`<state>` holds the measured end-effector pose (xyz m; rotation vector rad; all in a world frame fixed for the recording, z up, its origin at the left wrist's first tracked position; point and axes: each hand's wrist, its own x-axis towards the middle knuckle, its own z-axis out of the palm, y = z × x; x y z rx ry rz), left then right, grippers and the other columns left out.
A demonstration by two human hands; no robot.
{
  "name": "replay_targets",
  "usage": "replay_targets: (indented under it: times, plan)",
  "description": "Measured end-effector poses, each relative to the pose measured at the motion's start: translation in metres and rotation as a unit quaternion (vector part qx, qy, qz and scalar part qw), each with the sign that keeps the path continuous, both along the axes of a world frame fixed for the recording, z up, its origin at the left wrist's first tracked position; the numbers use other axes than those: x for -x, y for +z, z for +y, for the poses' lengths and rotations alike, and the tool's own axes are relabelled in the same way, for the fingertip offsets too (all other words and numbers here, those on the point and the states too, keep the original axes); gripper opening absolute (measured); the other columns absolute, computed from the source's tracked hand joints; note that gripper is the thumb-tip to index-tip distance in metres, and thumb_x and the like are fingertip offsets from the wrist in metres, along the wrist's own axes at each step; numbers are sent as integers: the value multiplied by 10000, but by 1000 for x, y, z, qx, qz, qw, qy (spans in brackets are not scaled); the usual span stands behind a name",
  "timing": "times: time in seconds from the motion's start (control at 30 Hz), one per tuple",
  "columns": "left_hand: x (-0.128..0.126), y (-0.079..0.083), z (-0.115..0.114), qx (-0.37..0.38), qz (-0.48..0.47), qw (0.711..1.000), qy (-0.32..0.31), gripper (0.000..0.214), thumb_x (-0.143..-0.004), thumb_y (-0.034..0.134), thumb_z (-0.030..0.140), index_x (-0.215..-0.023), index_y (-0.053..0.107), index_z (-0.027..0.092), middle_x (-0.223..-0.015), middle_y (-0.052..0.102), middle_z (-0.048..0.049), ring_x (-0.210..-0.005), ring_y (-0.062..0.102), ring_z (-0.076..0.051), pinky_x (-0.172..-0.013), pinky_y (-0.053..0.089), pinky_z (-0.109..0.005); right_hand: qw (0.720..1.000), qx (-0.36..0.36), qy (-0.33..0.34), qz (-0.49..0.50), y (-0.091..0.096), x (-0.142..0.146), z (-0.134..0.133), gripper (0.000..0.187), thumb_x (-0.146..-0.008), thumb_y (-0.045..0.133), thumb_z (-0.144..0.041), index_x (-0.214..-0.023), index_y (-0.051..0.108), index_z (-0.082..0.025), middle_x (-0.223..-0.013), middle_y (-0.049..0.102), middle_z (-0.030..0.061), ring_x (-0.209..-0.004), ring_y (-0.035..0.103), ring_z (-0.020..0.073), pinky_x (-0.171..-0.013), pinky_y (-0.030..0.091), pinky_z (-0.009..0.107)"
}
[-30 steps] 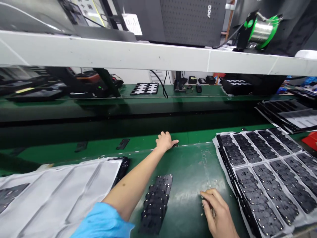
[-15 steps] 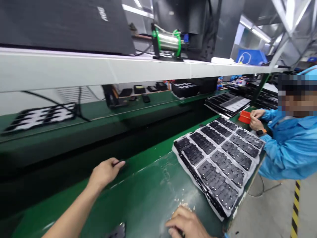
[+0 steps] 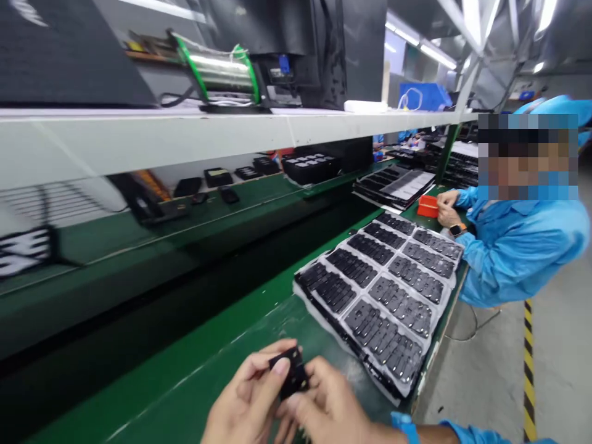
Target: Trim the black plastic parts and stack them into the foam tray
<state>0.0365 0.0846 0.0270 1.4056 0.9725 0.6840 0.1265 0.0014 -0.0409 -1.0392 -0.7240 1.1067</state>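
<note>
A small flat black plastic part point(image 3: 293, 373) is held between both hands, low in the middle of the head view. My left hand point(image 3: 254, 391) pinches it with the thumb on its upper face. From the other side, the fingers of my right hand point(image 3: 330, 401) close on its right and lower edge. Just beyond my hands lies a large tray point(image 3: 365, 293) with a white liner, its compartments filled with rows of similar flat black parts. The lower part of my right hand's grip is hidden behind the fingers.
A co-worker in blue point(image 3: 522, 240) sits at the right, both hands at a red box point(image 3: 428, 206). A white shelf beam point(image 3: 231, 139) crosses above the green bench point(image 3: 194, 376), carrying a wire spool point(image 3: 222, 74). More stacked trays point(image 3: 393, 185) lie farther back.
The view has turned to the right. My left hand has come from the bench's far side to my right hand, and both now hold the black part. The co-worker's hands stay by the red box.
</note>
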Motion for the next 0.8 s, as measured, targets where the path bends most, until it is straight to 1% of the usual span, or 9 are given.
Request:
replay_targets:
  times: [0.03, 0.1, 0.17, 0.27, 0.4, 0.53, 0.63, 0.7, 0.8]
  plan:
    - [1, 5, -6, -26, -3, 1000, 7, 551, -717, 795, 728, -883, 715, 208, -1207, 747, -119, -1086, 717, -332, -857, 633, -383, 1000, -1, -9, -1, 10, -4, -7, 601, -874, 616, -798, -1034, 518, -227, -738, 664, -18, -512, 638, 127, -547, 536, 252]
    - [2, 18, -15, -84, 5, 996, 2, 496, -790, 760, 686, -781, 659, 201, -1104, 748, -108, -1021, 706, -289, -896, 601, -366, 999, 5, -25, -39, 27, -15, -21, 541, -937, 578, -752, -969, 532, -213, -714, 647, -18, -514, 613, 118, -520, 489, 224]
    - [3, 31, -22, -123, 24, 992, -22, 436, -867, 716, 612, -751, 608, 206, -935, 725, -70, -879, 681, -237, -830, 580, -329, 995, 11, -43, -94, 37, -28, -31, 470, -992, 570, -666, -934, 563, -200, -693, 625, -21, -530, 574, 113, -515, 446, 215]
    - [6, 41, -29, -134, 41, 988, -60, 351, -951, 640, 521, -786, 588, 216, -763, 655, -12, -732, 626, -189, -703, 529, -273, 983, 0, -66, -173, 43, -44, -38, 383, -1050, 547, -538, -898, 607, -192, -699, 575, -27, -596, 521, 117, -553, 405, 223]
    - [11, 38, -37, -139, 58, 982, -113, 339, -1030, 527, 467, -812, 592, 216, -696, 633, 5, -658, 584, -167, -642, 475, -251, 974, -29, -65, -217, 43, -50, -42, 326, -1082, 523, -442, -900, 635, -196, -738, 565, -21, -654, 509, 126, -597, 398, 233]
    - [12, 32, -42, -193, 71, 973, -106, 369, -1055, 494, 418, -771, 607, 212, -692, 635, 5, -647, 581, -157, -632, 447, -241, 977, -39, -54, -201, 42, -50, -42, 283, -1091, 526, -420, -970, 659, -201, -863, 607, 1, -614, 496, 101, -550, 389, 223]
    - [13, 27, -47, -222, 71, 967, -98, 356, -1059, 493, 389, -776, 621, 214, -691, 649, 11, -633, 596, -151, -631, 449, -234, 986, -51, -49, -151, 44, -49, -41, 286, -1082, 547, -441, -1024, 684, -196, -996, 629, 30, -581, 542, 76, -534, 425, 213]
    - [14, 23, -50, -234, 71, 965, -92, 344, -1061, 492, 375, -782, 619, 217, -686, 647, 19, -618, 598, -146, -622, 449, -228, 991, -50, -43, -113, 46, -48, -39, 314, -1070, 569, -469, -1044, 707, -188, -914, 646, 23, -543, 568, 78, -521, 441, 211]
    - [15, 15, -54, -240, 70, 965, -84, 317, -1066, 490, 351, -806, 620, 223, -704, 646, 26, -632, 611, -144, -641, 459, -223, 994, -42, -42, -87, 46, -45, -37, 359, -1047, 605, -502, -1059, 745, -172, -661, 608, -22, -498, 564, 96, -512, 443, 205]
